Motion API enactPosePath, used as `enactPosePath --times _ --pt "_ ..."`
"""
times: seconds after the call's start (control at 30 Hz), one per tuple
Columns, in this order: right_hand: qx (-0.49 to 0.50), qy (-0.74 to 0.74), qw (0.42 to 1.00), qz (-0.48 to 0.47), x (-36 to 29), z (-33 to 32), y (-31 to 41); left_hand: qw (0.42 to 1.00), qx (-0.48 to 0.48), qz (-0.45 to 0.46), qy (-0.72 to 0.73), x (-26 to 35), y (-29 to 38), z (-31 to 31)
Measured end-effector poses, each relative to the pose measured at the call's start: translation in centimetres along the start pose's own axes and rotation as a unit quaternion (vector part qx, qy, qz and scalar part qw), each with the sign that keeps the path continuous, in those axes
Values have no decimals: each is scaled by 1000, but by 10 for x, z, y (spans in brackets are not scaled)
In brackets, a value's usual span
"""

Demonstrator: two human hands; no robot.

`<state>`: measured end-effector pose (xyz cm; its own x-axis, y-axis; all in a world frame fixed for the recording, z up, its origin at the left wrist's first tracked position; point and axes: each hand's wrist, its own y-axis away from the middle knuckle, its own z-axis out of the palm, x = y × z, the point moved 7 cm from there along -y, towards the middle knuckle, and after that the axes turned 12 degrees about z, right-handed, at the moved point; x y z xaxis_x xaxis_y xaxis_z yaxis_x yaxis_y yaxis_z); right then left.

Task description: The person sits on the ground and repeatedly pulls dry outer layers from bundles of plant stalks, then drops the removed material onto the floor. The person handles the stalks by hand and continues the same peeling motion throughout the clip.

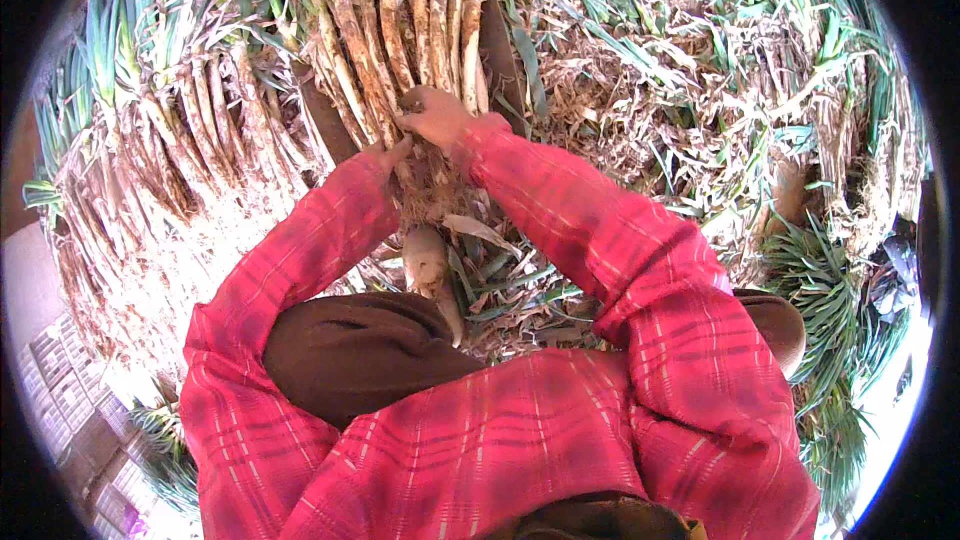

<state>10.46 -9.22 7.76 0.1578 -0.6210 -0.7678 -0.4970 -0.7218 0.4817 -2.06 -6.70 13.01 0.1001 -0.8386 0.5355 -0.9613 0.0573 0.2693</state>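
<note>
In front of me a bundle of long green onions [405,37] stands with its green leaves away from me and its pale, soil-stained stalks towards me. My left hand [390,155] grips the lower left of the bundle, with its fingers partly hidden by the stalks. Just above and to the right, my right hand [435,116] is curled against the stalks' lower ends. Below both hands hang the tangled roots [431,191]. Whether a tie goes round the bundle is hidden.
Rows of green onions [202,120] are stacked at left, their root ends washed out by glare. Loose dry leaves [600,82] cover the ground at right, beside another onion stack [840,120]. Cut green tops [814,277] lie at far right. A foot [426,262] is below the roots.
</note>
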Motion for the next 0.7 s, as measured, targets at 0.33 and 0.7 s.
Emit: enactPosePath --times 0.33,0.7 --pt "144 44 985 87 51 -61 43 882 352 -287 125 -121 5 -6" --pt "33 165 985 25 53 -40 -40 896 302 -311 98 -126 -67 50"
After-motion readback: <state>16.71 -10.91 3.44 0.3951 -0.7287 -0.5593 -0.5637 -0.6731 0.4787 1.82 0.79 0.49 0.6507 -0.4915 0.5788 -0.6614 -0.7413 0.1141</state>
